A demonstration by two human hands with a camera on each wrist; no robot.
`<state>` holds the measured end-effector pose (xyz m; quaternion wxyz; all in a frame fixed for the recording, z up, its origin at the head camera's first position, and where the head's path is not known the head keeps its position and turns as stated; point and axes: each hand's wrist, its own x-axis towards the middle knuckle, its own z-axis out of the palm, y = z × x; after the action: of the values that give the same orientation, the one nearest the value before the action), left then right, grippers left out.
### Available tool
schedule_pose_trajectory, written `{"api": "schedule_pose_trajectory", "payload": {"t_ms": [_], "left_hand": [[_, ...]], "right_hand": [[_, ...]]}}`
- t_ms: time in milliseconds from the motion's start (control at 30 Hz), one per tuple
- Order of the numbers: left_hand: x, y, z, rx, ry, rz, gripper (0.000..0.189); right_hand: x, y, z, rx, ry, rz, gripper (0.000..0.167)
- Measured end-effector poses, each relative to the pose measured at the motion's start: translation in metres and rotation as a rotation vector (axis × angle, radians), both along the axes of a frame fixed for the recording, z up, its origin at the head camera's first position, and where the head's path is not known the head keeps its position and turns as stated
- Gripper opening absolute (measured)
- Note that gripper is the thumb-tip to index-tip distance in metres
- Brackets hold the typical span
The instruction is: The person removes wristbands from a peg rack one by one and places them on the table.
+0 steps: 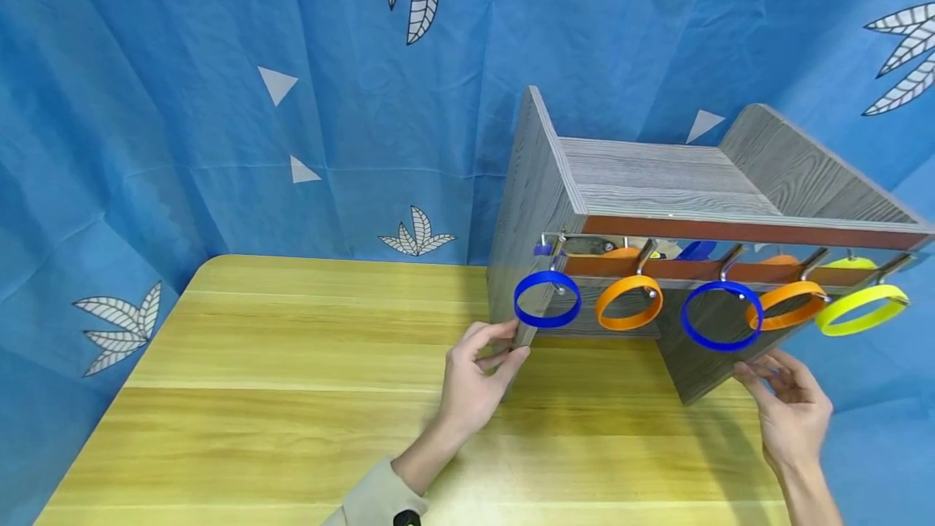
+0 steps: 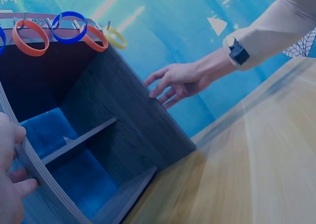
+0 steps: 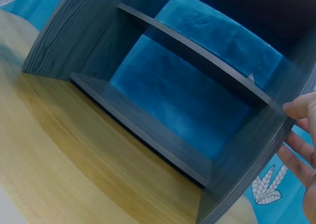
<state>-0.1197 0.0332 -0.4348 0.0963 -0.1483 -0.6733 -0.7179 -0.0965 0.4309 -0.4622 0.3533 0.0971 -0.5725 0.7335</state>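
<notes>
A grey wood-grain shelf unit (image 1: 536,185) stands on the right part of the table. My left hand (image 1: 475,380) pinches the front edge of its left side panel, low down, between thumb and fingers. On the opposite side, my right hand (image 1: 792,408) holds the front edge of the right side panel (image 3: 247,169), thumb inside and fingers outside. Along the top front, metal hooks carry several ring bands: a blue band (image 1: 548,321), an orange band (image 1: 609,321), another blue band (image 1: 719,345), another orange band and a yellow band (image 1: 862,323).
Inside the unit, a middle shelf (image 3: 197,51) and a bottom board (image 3: 143,130) span the side panels. The yellowish wooden table (image 1: 256,396) extends to the left. A blue leaf-patterned curtain (image 1: 219,88) hangs behind the table.
</notes>
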Motion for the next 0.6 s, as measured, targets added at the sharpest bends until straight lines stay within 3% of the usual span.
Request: {"api": "schedule_pose_trajectory", "payload": {"t_ms": [100, 333, 600], "left_hand": [[0.0, 0.0, 0.0, 0.001, 0.005, 0.034, 0.033], [-0.001, -0.009, 0.001, 0.011, 0.003, 0.094, 0.029], [-0.001, -0.017, 0.002, 0.015, 0.005, 0.115, 0.03]], "right_hand": [[0.002, -0.002, 0.001, -0.011, 0.02, 0.039, 0.039], [0.002, -0.015, 0.002, 0.045, -0.019, -0.027, 0.035], [0.001, -0.024, 0.002, 0.05, 0.006, -0.016, 0.039]]}}
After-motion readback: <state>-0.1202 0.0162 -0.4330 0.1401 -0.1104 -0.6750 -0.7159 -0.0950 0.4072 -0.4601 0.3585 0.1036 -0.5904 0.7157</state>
